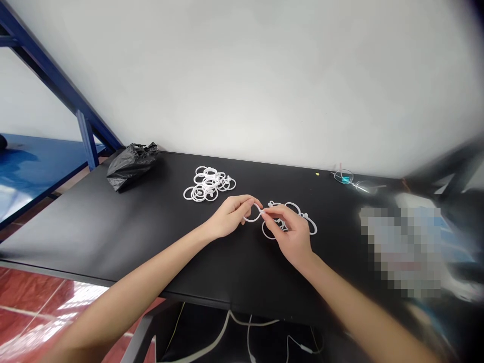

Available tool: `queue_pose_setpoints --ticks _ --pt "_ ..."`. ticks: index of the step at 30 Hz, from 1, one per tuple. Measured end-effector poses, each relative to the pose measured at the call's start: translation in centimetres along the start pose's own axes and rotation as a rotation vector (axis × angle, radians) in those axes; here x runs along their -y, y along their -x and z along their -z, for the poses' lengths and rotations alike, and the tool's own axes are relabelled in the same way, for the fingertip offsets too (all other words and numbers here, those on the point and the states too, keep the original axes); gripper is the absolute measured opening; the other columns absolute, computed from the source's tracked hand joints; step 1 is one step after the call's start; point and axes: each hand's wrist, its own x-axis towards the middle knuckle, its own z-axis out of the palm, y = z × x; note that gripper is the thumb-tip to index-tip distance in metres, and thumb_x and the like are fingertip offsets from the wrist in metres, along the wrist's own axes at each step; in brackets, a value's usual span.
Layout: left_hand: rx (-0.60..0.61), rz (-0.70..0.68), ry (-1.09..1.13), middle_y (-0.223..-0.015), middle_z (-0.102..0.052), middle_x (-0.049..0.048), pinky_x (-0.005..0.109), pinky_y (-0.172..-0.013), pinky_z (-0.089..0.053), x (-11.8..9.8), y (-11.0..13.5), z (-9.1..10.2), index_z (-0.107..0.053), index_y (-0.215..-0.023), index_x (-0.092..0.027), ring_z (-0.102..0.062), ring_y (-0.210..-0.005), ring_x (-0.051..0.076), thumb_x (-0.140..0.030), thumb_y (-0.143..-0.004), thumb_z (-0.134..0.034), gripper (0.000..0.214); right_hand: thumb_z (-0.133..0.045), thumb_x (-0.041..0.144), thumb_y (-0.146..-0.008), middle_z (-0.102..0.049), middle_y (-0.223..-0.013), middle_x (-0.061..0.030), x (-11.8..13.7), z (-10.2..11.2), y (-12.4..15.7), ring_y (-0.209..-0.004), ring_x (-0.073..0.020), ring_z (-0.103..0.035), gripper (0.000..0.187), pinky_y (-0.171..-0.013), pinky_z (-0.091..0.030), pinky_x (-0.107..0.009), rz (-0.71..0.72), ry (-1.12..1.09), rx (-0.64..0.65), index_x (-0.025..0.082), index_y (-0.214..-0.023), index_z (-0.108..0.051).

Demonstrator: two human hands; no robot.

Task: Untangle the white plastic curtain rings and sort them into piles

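My left hand and my right hand meet over the middle of a black table. Both pinch the same white plastic ring, the left from its left side, the right at its right end. Just behind and under my right hand lies a small heap of white rings. A larger pile of white rings rests farther back, left of my hands.
A crumpled black plastic bag sits at the table's back left. Small clear items with a teal bit lie at the back right. A blurred-out patch covers the right side. Blue metal shelving stands left; cables hang under the table.
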Motion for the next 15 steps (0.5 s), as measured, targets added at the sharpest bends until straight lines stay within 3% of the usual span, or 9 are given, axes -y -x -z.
queue_pose_setpoints --ticks 6,11,15 --pt "-0.205 -0.339 -0.501 -0.072 -0.053 0.0007 0.024 -0.058 -0.037 0.0 1.2 -1.2 -0.06 -0.083 -0.015 -0.045 -0.059 0.011 -0.037 -0.097 -0.042 0.032 -0.065 0.014 -0.087 -0.07 -0.081 -0.002 0.4 -0.3 0.3 -0.073 -0.0161 -0.065 0.009 -0.067 -0.053 -0.03 0.025 -0.085 0.0 0.022 -0.088 -0.069" --pt "-0.21 -0.531 -0.534 -0.06 -0.048 0.0004 0.024 -0.052 -0.034 0.8 1.3 -0.7 -0.053 -0.069 -0.016 -0.042 -0.053 0.011 -0.033 -0.1 -0.03 0.042 -0.07 0.017 -0.084 -0.068 -0.074 -0.0008 0.5 -0.2 0.2 -0.067 -0.0153 -0.063 0.007 -0.061 -0.05 -0.03 -0.06 -0.271 0.083 0.022 -0.08 -0.07" --pt "-0.163 -0.547 -0.526 -0.06 -0.05 0.0011 0.024 -0.052 -0.035 0.7 1.2 -0.6 -0.053 -0.068 -0.016 -0.044 -0.052 0.011 -0.036 -0.101 -0.026 0.047 -0.072 0.021 -0.082 -0.07 -0.073 -0.0011 0.7 0.1 -0.2 -0.066 -0.0158 -0.064 0.007 -0.06 -0.051 -0.03 -0.11 -0.321 0.133 0.023 -0.076 -0.071"
